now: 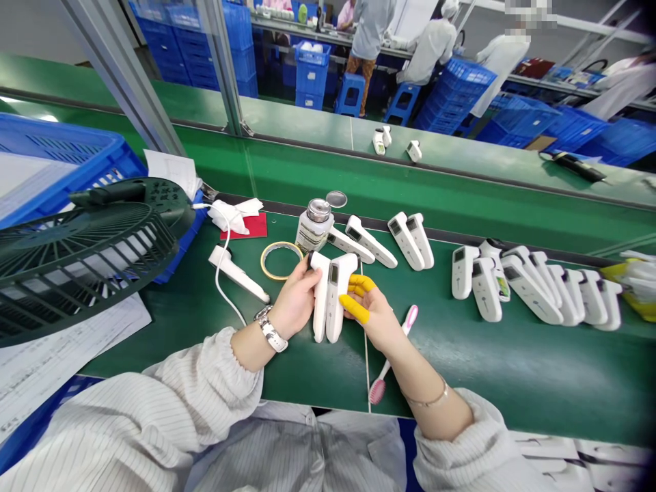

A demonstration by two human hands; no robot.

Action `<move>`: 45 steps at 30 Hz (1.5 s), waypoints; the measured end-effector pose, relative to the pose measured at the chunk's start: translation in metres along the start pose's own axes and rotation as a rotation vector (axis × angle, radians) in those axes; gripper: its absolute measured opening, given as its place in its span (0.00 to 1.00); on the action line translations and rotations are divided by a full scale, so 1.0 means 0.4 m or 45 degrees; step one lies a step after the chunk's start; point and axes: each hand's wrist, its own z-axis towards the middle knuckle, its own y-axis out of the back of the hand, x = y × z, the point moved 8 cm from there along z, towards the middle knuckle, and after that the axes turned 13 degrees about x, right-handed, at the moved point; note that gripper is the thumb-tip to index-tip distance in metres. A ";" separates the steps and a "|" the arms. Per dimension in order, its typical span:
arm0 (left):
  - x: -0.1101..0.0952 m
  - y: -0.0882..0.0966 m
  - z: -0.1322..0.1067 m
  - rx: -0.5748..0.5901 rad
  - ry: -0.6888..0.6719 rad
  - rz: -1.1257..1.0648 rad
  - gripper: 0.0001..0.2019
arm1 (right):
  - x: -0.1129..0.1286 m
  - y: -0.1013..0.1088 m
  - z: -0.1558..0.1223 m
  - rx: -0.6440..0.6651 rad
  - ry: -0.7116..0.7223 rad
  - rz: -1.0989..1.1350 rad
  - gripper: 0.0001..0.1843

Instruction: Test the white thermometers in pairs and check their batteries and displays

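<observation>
Two white handheld infrared thermometers are held side by side above the green bench. My left hand (296, 301) is closed on the left thermometer (320, 301), its thumb across the upper part. The right thermometer (335, 301), with a small dark display, is gripped by my right hand (372, 311), which wears yellow finger cots. Below my right forearm lies a pink and white brush (384, 369), partly hidden by the arm. Beyond my hands stand a dispenser bottle (313, 225) with its lid up and a roll of tape (281, 261).
More thermometers (533, 290) lie in a row at right, several others behind the bottle. A dark green fan (87, 253), a white cable (218, 277) and a blue crate (66, 157) crowd the left. The green conveyor belt (307, 174) runs beyond; people work in the background.
</observation>
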 end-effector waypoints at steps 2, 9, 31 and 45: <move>-0.001 -0.007 -0.003 0.018 -0.005 0.020 0.18 | -0.002 0.002 0.002 -0.019 -0.007 -0.017 0.19; 0.002 -0.019 -0.005 0.064 0.005 0.059 0.13 | -0.012 0.006 0.008 -0.023 -0.035 -0.062 0.19; 0.010 -0.027 -0.012 0.121 0.070 0.058 0.18 | -0.005 -0.017 0.011 0.089 -0.009 -0.130 0.20; 0.004 -0.020 -0.004 0.073 0.007 0.133 0.18 | 0.012 -0.005 0.001 0.039 0.030 -0.162 0.19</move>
